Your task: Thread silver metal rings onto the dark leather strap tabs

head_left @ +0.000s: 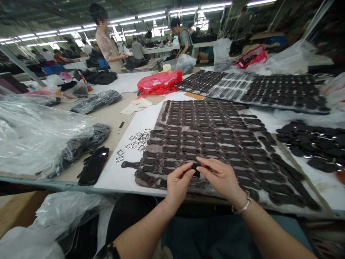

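Both hands meet over the near edge of a board [185, 185] covered with rows of dark strap tabs [207, 141]. Thumb and fingers of my left hand [178, 180] pinch one side of a small dark strap tab [196, 169]. On its other side, my right hand [222, 176] pinches the same piece; a bracelet [244, 204] circles that wrist. Fingertips hide much of the piece, and whether a buckle is on it I cannot tell. Left of the board lies a loose pile of metal rectangular rings [138, 140]. One tab [130, 164] sticks out past the board's left edge.
A black phone [94, 167] lies near the table's front edge, beside plastic-wrapped bundles [78, 144]. Dark pieces with metal rings [314, 144] are heaped at right. Behind are a second filled board [253, 88] and a red plastic bag [160, 82]. Co-workers [107, 45] stand farther back.
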`<state>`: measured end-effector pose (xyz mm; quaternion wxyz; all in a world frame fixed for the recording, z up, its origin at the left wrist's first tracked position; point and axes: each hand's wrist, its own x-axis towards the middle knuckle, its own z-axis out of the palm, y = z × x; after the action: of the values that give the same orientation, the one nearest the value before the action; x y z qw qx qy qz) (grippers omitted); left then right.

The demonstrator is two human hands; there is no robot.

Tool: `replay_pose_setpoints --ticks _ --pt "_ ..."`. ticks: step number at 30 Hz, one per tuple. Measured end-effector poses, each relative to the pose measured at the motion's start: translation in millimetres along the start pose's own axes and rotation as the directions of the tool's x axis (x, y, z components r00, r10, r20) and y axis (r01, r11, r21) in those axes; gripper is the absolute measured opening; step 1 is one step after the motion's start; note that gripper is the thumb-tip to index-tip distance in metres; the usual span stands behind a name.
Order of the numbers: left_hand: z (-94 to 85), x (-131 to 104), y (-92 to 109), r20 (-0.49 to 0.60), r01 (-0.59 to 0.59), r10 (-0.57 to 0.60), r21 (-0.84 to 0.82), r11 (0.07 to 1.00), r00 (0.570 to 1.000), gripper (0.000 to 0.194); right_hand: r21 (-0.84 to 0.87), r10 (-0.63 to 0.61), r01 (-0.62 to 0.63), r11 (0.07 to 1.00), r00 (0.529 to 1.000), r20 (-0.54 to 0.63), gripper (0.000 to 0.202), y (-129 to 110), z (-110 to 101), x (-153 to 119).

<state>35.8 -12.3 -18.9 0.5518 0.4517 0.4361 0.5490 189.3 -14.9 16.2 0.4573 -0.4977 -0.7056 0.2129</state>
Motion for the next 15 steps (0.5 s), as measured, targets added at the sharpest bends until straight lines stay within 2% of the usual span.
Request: replay_pose_setpoints --ticks 4,7,11,15 --pt "-1.0 -0.4 2.5 0.019 -0.036 0.034 0.064 0.997 0.999 0.022 0.0 -0.032 0.032 0.999 0.997 0.076 0.023 0.1 -3.2 1.2" --pt "-1.8 -0.5 2.6 0.017 -0.05 0.049 0.082 0.995 0.999 0.021 -0.016 -0.003 0.003 1.0 1.0 0.025 0.016 0.9 -3.3 0.3" --pt "-2.4 0.0 1.1 0.009 -0.049 0.048 0.09 0.995 0.999 0.021 -0.006 0.102 -0.103 0.995 0.993 -0.052 0.009 3.0 0.4 -3.1" --pt "-1.2 0.6 -0.4 0.002 -0.029 0.029 0.056 0.998 1.0 0.022 0.158 0.255 -0.248 0.956 0.967 -0.019 0.025 3.1 3.0 -3.8"
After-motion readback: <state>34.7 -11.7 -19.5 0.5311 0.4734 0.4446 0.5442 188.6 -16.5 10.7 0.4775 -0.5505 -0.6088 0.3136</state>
